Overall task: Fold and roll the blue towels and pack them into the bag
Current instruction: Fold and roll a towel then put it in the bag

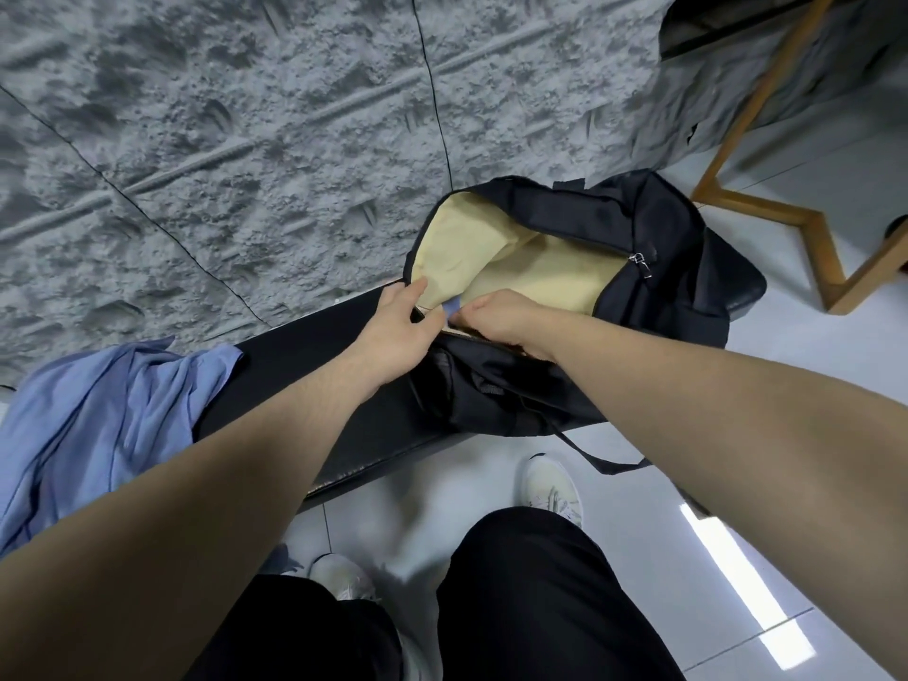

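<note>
Left hand spreads the black bag rim; right hand pinches the rolled blue towel, which may unroll if it snags the near rim.

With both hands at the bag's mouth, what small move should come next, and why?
Probably push down: the right hand grips a blue towel of which only a corner shows at the near rim of the black bag with beige lining, while the left hand holds the opening wide. More blue cloth waits left.
</note>
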Demonstrator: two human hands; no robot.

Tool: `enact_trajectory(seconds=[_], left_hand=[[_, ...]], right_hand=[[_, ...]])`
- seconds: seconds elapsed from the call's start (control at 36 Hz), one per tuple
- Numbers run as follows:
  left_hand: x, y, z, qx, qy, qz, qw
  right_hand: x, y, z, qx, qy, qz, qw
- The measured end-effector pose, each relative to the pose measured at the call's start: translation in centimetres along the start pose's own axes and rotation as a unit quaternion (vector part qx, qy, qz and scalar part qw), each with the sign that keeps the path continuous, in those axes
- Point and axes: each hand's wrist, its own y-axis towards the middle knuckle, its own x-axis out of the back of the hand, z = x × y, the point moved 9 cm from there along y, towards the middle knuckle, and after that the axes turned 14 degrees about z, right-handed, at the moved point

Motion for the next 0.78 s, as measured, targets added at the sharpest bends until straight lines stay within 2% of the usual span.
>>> enact_trajectory(seconds=[0.06, 0.22, 0.47, 0.61, 0.78], left_hand=[[0.1, -0.1, 0.1, -0.003, 0.004, -0.004, 1.0], [0.9, -1.7, -1.0, -0.046, -0.037, -0.072, 0.996], [2.2, -6.7, -0.7, -0.094, -0.125, -0.176, 0.972], [1.8, -9.4, 2.3, -0.051, -0.141, -0.151, 0.977], [4.3, -13.5, 7.3, -0.028, -0.104, -0.16, 0.981]], right_hand=[[0.5, -1.0, -0.3, -0.006, 0.015, 0.005, 1.0], [2.6, -3.7, 0.7, 0.032, 0.041, -0.067, 0.996], [1.2, -8.9, 7.0, 0.131, 0.027, -0.115, 0.984], [-2.5, -10.3, 10.3, 0.172, 0.006, -0.095, 0.98], [-9.4, -10.7, 12.6, 0.183, -0.033, -0.011, 0.983]])
